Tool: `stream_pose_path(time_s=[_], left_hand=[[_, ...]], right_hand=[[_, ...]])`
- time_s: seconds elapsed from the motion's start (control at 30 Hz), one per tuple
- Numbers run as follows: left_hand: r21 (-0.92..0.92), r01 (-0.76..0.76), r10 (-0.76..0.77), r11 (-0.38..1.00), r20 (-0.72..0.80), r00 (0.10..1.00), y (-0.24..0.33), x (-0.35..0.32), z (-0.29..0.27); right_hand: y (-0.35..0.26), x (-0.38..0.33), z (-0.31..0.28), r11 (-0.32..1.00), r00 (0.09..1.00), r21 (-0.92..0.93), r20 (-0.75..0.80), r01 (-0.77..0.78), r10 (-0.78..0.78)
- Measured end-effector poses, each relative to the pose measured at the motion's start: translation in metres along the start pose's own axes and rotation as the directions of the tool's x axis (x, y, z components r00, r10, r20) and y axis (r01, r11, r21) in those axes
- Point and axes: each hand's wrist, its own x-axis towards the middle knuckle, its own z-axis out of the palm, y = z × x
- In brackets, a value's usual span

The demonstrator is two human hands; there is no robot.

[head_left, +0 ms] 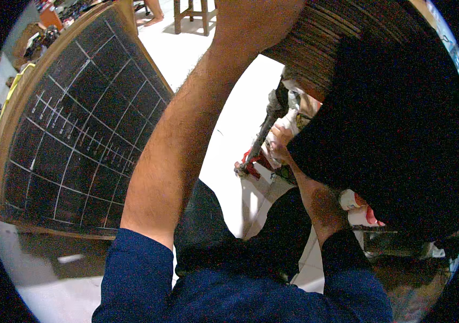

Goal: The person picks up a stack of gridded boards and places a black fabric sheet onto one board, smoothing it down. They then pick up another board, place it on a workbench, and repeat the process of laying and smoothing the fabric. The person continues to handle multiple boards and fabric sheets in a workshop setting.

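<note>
View down over spread legs in black cloth (202, 242) at six o'clock, both bare forearms reaching forward. At twelve o'clock, left hand (266, 17), mostly cut off by the upper rim, just beside a streaked brown object (326, 46) between one and two o'clock. Cannot tell whether spread or pinching. Just right of centre, right hand (280, 148), close to a rough grey rod (266, 126); again, cannot tell whether curled around anything or loose.

For good handling, as a judgement: brace the streaked brown object from above with the left hand, and work low with the right hand only once steady. Lean aside for a clear look past the black mass (396, 124) at three o'clock. Mind the rod near the right fingers.

In texture, fine, near-parallel bands along the streaked brown object; cannot tell whether wood grain or stacked layers. Over the black mass, only deep, featureless dark. Along the rod, lumpy, matt grey; near its foot, a bright red piece (256, 164). At nine to ten o'clock, a flat blackboard (84, 129), chalk-white grid lines, smooth wooden frame. Toward eleven o'clock, a straight-legged wooden stool (192, 15) on pale, glossy floor (229, 129).
</note>
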Motion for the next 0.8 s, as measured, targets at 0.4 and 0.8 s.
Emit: stream_pose_path(time_s=[0.4, 0.8], left_hand=[[-0.042, -0.070, 0.071, 0.997, 0.027, 0.997, -0.010, 0.004, -0.003], [0.102, -0.124, 0.134, 0.987, -0.100, 0.986, -0.010, 0.010, -0.007]], right_hand=[[0.005, 0.036, 0.009, 0.993, 0.998, -0.114, 0.055, -0.035, 0.041], [-0.184, -0.156, -0.165, 0.711, 0.191, 0.496, 0.737, 0.498, -0.648]])
